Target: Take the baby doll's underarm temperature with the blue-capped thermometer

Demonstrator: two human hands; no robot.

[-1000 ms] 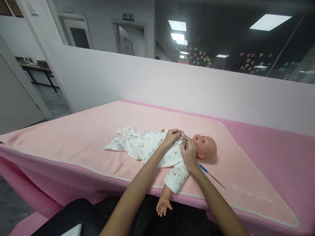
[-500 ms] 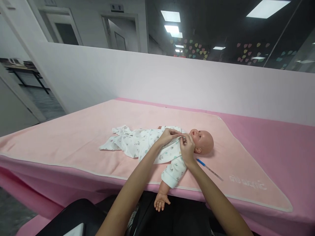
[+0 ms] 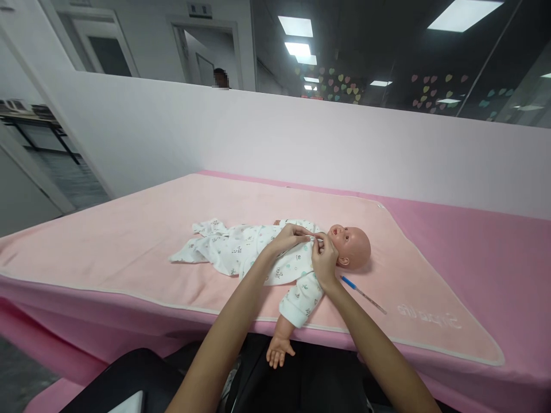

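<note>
A baby doll (image 3: 355, 248) lies on its back, its head to the right. It wears a white printed baby top (image 3: 286, 268) and matching trousers (image 3: 228, 249) whose legs trail off flat to the left. My left hand (image 3: 293, 236) is closed at the top's front near the neck, pinching the fabric edge. Close beside it, just below the doll's chin, my right hand (image 3: 325, 255) pinches the same part of the top. Whether a snap or tie is between the fingers is hidden. The doll's near arm (image 3: 280, 344) hangs over the table edge.
Right of my right wrist lies a blue-capped thin stick, perhaps a thermometer (image 3: 364, 293). A peach blanket (image 3: 142, 229) covers the pink table (image 3: 456, 229). Behind stands a white partition (image 3: 301, 137) with glass above. Beyond it a person's head (image 3: 221, 78) shows near a doorway.
The view has shifted slightly, moving everything a little left. My hands keep pinching the top at the neck, with small finger movements. A person's head has appeared behind the partition.
</note>
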